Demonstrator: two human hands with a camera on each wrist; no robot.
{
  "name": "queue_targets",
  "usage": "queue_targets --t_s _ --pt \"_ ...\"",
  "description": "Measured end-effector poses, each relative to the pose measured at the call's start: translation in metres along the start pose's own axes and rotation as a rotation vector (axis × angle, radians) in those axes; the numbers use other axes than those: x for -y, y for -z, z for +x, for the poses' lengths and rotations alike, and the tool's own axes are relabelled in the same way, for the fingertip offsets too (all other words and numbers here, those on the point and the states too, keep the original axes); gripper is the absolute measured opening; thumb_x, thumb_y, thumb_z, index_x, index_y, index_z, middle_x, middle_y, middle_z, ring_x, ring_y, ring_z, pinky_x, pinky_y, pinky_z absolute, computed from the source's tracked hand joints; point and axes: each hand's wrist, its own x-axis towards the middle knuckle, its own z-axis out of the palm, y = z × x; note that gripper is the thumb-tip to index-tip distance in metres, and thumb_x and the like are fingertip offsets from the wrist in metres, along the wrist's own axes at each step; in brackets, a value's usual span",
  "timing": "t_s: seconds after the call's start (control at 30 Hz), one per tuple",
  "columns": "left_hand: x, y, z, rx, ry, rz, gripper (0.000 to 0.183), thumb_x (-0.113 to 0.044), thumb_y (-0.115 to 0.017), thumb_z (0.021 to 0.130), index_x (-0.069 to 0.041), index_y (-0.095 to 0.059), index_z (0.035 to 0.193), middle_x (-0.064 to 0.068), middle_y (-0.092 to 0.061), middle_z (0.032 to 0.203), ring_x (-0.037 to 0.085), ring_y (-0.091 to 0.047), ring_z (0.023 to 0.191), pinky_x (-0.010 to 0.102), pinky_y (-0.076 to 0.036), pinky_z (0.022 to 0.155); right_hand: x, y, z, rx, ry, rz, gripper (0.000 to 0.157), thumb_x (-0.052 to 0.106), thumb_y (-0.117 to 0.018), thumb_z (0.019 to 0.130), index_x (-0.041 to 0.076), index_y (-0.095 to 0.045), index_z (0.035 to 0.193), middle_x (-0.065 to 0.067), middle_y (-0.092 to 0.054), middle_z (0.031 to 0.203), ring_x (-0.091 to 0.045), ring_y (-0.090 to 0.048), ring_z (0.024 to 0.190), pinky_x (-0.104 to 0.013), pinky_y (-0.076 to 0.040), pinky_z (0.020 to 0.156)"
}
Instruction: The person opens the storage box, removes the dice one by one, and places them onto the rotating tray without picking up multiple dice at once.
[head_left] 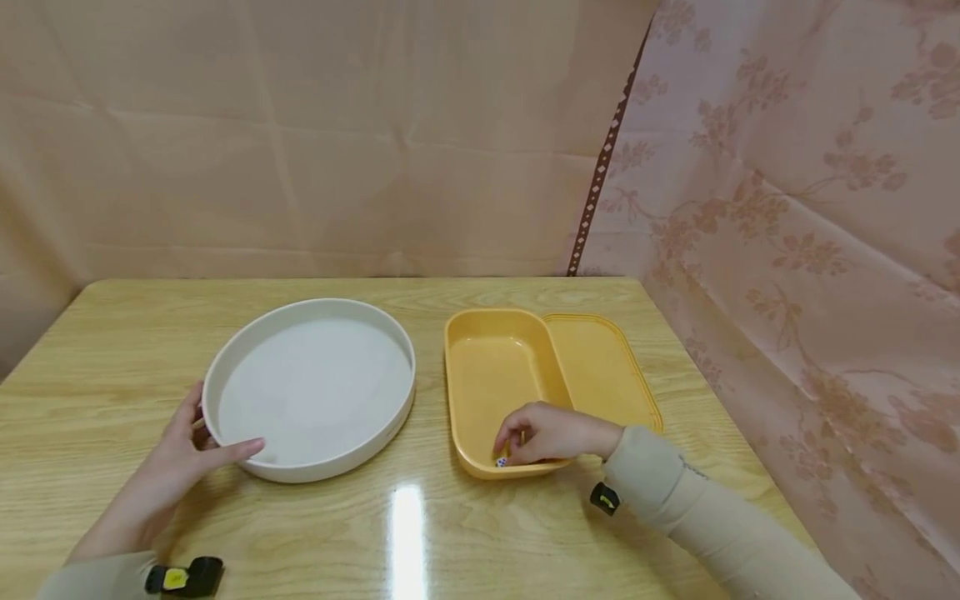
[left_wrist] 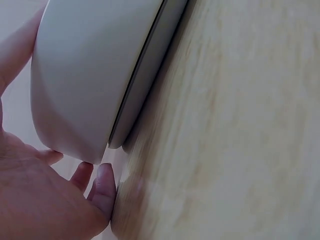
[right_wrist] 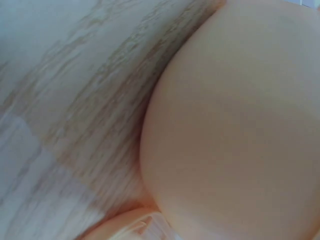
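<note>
A round white tray (head_left: 315, 383) with a low wall stands on the left of the table. My left hand (head_left: 176, 467) holds its near left edge, thumb over the rim and the other fingers outside; in the left wrist view fingertips touch the lower side of the tray (left_wrist: 90, 75). On the right, my right hand (head_left: 543, 433) reaches into a yellow rectangular box (head_left: 487, 367) at its near end. Between finger and thumb it pinches a small white die (head_left: 501, 461) with dark dots. The right wrist view shows only the outer wall of the box (right_wrist: 235, 125).
A flat yellow lid (head_left: 603, 367) lies against the right side of the box. The wooden table (head_left: 322, 533) has a bright reflection at its front. Behind it hangs a plain beige cloth (head_left: 337, 167), and a flowered cloth (head_left: 810, 208) hangs on the right.
</note>
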Motion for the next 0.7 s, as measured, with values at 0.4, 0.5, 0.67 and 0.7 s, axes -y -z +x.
queue_targets --t_s 0.4,0.5,0.67,0.7 --pt "-0.0025 0.0035 0.0028 0.031 0.043 -0.014 0.120 -0.035 -0.070 0.093 -0.019 0.035 0.149 0.026 0.012 0.163 0.046 -0.012 0.144 0.058 -0.025 0.115 -0.0027 -0.0055 0.0078 -0.019 0.018 -0.110 0.013 0.004 -0.069 0.087 0.004 -0.074 0.099 0.006 -0.061 0.075 0.001 -0.050 0.070 -0.017 -0.044 0.069" --pt "-0.0004 0.0049 0.0029 0.037 0.045 -0.007 0.120 -0.035 -0.069 0.093 -0.019 0.036 0.149 0.026 0.012 0.163 0.046 -0.012 0.144 0.056 -0.029 0.114 -0.0023 -0.0059 0.0086 -0.024 0.033 -0.132 0.012 0.003 -0.069 0.086 0.003 -0.074 0.098 0.005 -0.061 0.074 0.002 -0.049 0.069 -0.016 -0.045 0.068" --pt "0.0018 0.0057 0.0051 0.050 0.046 -0.012 0.121 -0.035 -0.069 0.094 -0.020 0.038 0.148 0.026 0.014 0.163 0.046 -0.011 0.144 0.058 -0.027 0.114 -0.0023 -0.0075 0.0092 -0.036 0.032 -0.156 0.011 0.002 -0.070 0.086 0.003 -0.075 0.095 0.005 -0.060 0.071 0.003 -0.047 0.066 -0.016 -0.043 0.065" --pt "0.0018 0.0053 0.0058 0.053 0.045 -0.015 0.121 -0.035 -0.069 0.094 -0.020 0.038 0.148 0.026 0.014 0.162 0.046 -0.011 0.144 0.061 -0.024 0.115 -0.0024 -0.0077 0.0091 -0.040 0.029 -0.164 0.010 0.002 -0.070 0.086 0.003 -0.075 0.095 0.005 -0.059 0.070 0.003 -0.047 0.066 -0.015 -0.043 0.065"
